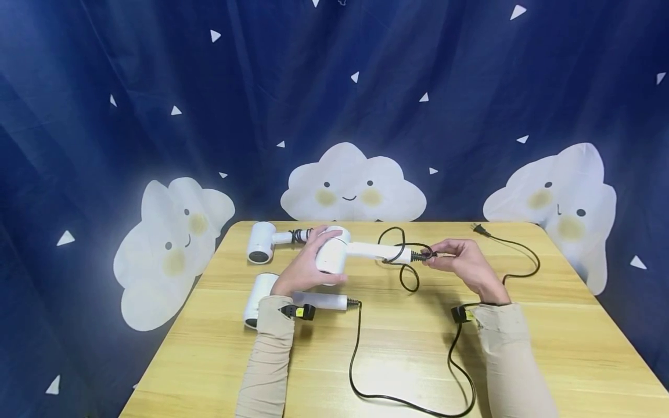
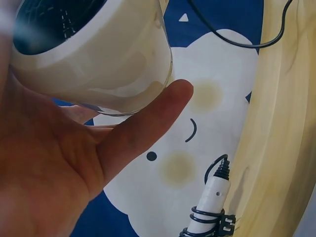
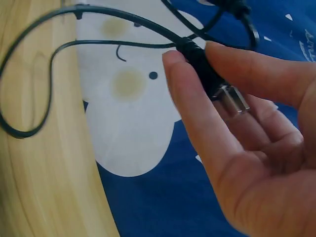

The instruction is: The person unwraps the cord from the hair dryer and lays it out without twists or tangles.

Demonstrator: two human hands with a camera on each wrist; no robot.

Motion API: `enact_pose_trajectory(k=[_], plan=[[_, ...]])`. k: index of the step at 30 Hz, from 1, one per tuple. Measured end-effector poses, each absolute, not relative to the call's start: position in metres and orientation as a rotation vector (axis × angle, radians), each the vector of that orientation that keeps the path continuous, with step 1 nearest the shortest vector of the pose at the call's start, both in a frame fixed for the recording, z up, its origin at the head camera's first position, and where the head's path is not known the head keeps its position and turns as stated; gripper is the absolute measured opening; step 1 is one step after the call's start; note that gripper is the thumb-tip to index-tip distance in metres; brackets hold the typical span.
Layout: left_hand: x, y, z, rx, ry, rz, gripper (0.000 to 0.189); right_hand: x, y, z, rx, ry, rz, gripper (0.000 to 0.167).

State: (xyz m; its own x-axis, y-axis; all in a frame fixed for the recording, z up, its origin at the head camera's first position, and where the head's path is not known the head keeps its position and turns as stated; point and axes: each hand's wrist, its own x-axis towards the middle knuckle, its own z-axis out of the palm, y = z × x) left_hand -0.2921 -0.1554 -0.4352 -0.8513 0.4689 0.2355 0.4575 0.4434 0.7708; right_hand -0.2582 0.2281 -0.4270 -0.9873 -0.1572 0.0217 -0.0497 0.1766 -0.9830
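Note:
My left hand [image 1: 305,268] grips the round body of a white hair dryer [image 1: 332,255], held above the table with its handle pointing right. In the left wrist view, the thumb lies along the body of this hair dryer [image 2: 118,69]. A black cord [image 1: 410,289] hangs in loose loops around the handle's end. Beside that end, my right hand [image 1: 470,270] pinches the cord's black plug [image 3: 203,64] between thumb and fingers. Metal prongs [image 3: 234,101] stick out toward the palm in the right wrist view.
A second hair dryer [image 1: 261,241] lies at the back left, black cord wound on its handle. Another hair dryer [image 1: 324,301] lies beneath my left forearm. Its cord [image 1: 355,354] runs across the front of the wooden table [image 1: 407,354] to a plug [image 1: 481,230] at the back right.

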Motion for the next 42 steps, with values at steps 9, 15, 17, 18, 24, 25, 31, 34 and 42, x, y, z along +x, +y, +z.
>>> enact_pose_trajectory(k=[9, 15, 17, 18, 24, 25, 31, 34, 42], plan=[[-0.285, -0.148, -0.43, 0.857, 2.625, 1.343, 0.099, -0.263, 0.225, -0.435, -0.277, 2.244, -2.202, 0.037], [-0.285, -0.146, -0.431, 0.887, 2.616, 1.351, 0.1, -0.264, 0.225, -0.436, -0.324, 1.955, -2.458, 0.021], [-0.285, -0.145, -0.431, 0.895, 2.62, 1.334, 0.1, -0.265, 0.225, -0.436, -0.364, 1.834, -2.533, 0.02], [-0.285, -0.144, -0.432, 0.899, 2.625, 1.321, 0.1, -0.265, 0.225, -0.436, -0.39, 1.774, -2.565, 0.021], [-0.285, -0.14, -0.436, 0.918, 2.632, 1.251, 0.1, -0.266, 0.223, -0.436, -0.542, 1.591, -2.641, 0.03], [-0.286, -0.139, -0.437, 0.918, 2.633, 1.24, 0.1, -0.265, 0.222, -0.435, -0.563, 1.581, -2.642, 0.03], [-0.286, -0.136, -0.44, 0.898, 2.624, 1.225, 0.101, -0.258, 0.215, -0.424, -0.678, 1.51, -2.664, 0.032], [-0.287, -0.135, -0.441, 0.892, 2.631, 1.223, 0.101, -0.252, 0.211, -0.415, -0.769, 1.473, -2.671, 0.033], [-0.291, -0.134, -0.446, 0.859, 2.669, 1.243, 0.101, -0.232, 0.203, -0.392, -1.196, 1.276, -2.542, 0.039]])
